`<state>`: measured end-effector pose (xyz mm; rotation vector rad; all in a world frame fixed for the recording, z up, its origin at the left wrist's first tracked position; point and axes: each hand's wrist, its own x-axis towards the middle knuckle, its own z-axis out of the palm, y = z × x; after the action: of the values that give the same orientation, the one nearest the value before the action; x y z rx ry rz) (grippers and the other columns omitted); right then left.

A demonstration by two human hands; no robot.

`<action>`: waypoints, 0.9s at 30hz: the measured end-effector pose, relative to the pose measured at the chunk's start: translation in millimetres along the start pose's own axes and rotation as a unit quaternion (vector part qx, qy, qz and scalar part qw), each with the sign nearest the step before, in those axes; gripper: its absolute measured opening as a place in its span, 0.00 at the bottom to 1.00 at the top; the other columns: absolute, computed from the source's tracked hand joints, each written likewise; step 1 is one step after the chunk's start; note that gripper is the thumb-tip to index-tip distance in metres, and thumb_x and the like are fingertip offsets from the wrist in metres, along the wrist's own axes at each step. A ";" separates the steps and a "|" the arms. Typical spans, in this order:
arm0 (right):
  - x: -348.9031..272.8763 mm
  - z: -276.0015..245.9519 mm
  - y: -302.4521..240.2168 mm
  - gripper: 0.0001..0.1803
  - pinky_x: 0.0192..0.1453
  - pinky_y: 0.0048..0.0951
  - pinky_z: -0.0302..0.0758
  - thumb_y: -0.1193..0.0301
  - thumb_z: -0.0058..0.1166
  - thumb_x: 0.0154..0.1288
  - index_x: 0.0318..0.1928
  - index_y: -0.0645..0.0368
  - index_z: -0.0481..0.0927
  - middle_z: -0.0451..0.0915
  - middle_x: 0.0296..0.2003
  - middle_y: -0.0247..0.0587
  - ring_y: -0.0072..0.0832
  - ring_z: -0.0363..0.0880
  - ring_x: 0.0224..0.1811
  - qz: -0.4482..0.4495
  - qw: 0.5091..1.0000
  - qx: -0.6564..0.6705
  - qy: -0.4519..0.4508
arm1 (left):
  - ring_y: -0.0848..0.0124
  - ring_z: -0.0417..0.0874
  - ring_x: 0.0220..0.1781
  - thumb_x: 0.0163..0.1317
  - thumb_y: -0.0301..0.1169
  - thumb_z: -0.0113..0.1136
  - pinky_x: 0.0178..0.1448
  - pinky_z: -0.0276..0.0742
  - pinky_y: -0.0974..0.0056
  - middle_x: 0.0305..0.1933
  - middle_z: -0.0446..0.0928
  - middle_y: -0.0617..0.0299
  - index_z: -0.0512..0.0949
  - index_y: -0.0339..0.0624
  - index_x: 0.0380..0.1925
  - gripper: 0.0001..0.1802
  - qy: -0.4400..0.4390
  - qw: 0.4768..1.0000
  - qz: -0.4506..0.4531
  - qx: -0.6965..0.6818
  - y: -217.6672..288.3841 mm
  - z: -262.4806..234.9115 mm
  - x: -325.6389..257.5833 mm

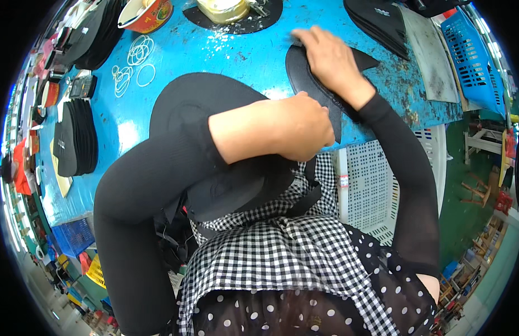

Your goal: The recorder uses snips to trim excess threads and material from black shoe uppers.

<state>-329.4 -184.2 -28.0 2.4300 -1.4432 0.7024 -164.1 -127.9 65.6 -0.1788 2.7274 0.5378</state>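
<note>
Black, 1 curved piece (299, 71): on the blue tabletop (181, 53), right of centre toward the near edge, under the right hand. Probably light, bendable yet springy, not fragile; its smooth face may slide, so the outer rim suits a pinch, a flat palm steadying the middle. Right hand (333, 64): open, laid over the piece, fingertips blurred. Left hand (305, 127): curled by its lower end, fingertips hidden; cannot tell whether it grips. Further left: 1 broad black piece (195, 92).
</note>
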 end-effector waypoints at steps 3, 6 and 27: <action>12.5 13.9 27.0 0.16 0.43 0.44 0.78 0.76 0.47 0.64 0.52 0.54 0.75 0.78 0.40 0.47 0.48 0.79 0.42 0.053 0.998 -0.014 0.016 | 0.51 0.82 0.55 0.56 0.29 0.54 0.51 0.75 0.49 0.55 0.76 0.33 0.79 0.44 0.31 0.05 -0.002 1.000 -0.004 -0.024 2.0 -5.2 2.6; 15.9 13.9 56.7 0.16 0.46 0.40 0.78 0.70 0.52 0.66 0.54 0.56 0.75 0.81 0.45 0.47 0.46 0.81 0.43 0.055 0.995 0.081 0.034 | 0.62 0.84 0.45 0.60 0.31 0.56 0.48 0.77 0.57 0.42 0.82 0.44 0.81 0.43 0.34 0.06 0.112 0.977 0.070 -0.170 -6.7 -12.4 -1.6; 46.1 -114.7 -204.0 0.08 0.26 0.30 0.78 0.70 0.62 0.40 0.22 0.61 0.82 0.80 0.19 0.40 0.31 0.83 0.26 -0.234 0.960 -0.017 -0.153 | 0.85 0.73 0.25 0.66 0.34 0.61 0.24 0.63 0.80 0.34 0.83 0.62 0.77 0.41 0.40 0.09 0.557 0.639 -0.217 -0.484 -17.2 -16.1 -238.7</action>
<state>-165.8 -70.7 103.4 2.7880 -0.8853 0.2005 55.9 -137.0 160.8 -1.9326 2.6690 2.2549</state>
